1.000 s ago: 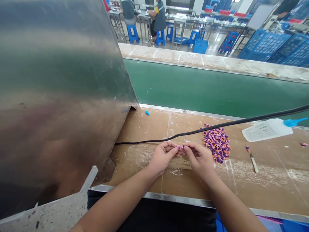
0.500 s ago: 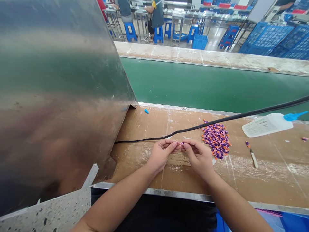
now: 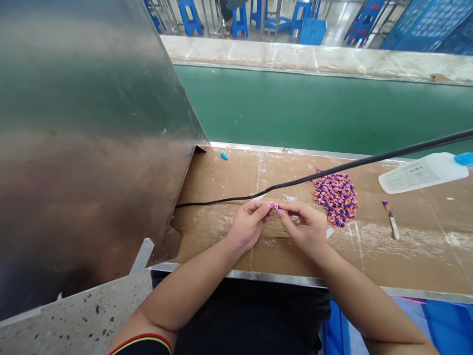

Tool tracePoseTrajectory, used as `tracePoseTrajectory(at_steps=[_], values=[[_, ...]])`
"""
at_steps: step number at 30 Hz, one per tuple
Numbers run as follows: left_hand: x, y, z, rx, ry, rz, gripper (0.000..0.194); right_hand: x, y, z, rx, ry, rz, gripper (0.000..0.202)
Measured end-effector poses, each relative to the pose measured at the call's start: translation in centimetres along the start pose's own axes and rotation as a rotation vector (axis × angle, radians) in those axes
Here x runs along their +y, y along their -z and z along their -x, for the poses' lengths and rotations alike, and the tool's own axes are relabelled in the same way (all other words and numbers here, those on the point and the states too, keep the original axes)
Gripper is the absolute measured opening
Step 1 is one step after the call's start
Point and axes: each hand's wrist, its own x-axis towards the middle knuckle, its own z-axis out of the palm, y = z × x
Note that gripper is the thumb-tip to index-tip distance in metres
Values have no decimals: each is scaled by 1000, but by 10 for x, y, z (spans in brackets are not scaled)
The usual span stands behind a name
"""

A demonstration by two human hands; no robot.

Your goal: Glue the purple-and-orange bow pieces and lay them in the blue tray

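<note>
My left hand (image 3: 247, 226) is closed in a pinch at the middle of the cardboard-covered bench (image 3: 221, 185), with a tiny pink piece (image 3: 272, 204) at its fingertips. Facing it, my right hand (image 3: 307, 228) pinches a small purple piece (image 3: 278, 208) between thumb and fingers. The two pieces are close together, and I cannot tell whether they are joined. Right of my right hand lies a pile of small purple, pink and orange pieces (image 3: 336, 197). Farther right are a light-handled knife (image 3: 394, 229) and a single purple-orange piece (image 3: 385, 203) by its tip.
A black cable (image 3: 295, 184) crosses above the bench from the metal housing (image 3: 96, 148) on the left. A white bottle (image 3: 421, 173) with a blue top lies at right. A blue cap (image 3: 223, 156) sits near the green belt (image 3: 295, 113). Blue stools (image 3: 239, 22) stand beyond.
The view has tilted downward, so the bench sits higher in the picture. My hands stay pinched together; more of the pink piece now shows at the left fingertips.
</note>
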Motion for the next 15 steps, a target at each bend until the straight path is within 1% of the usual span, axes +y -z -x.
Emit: tracePoseTrajectory(at_steps=[5,11,15], values=[[1,-3,1,24,-14,-31,41,2,1,-1,34,88,17,11],[-2,-2,0,36,-64,-89,43,4,1,0,-13,37,76,11],[-6,1,-1,10,-80,-94,39,3,2,-1,2,75,80,11]])
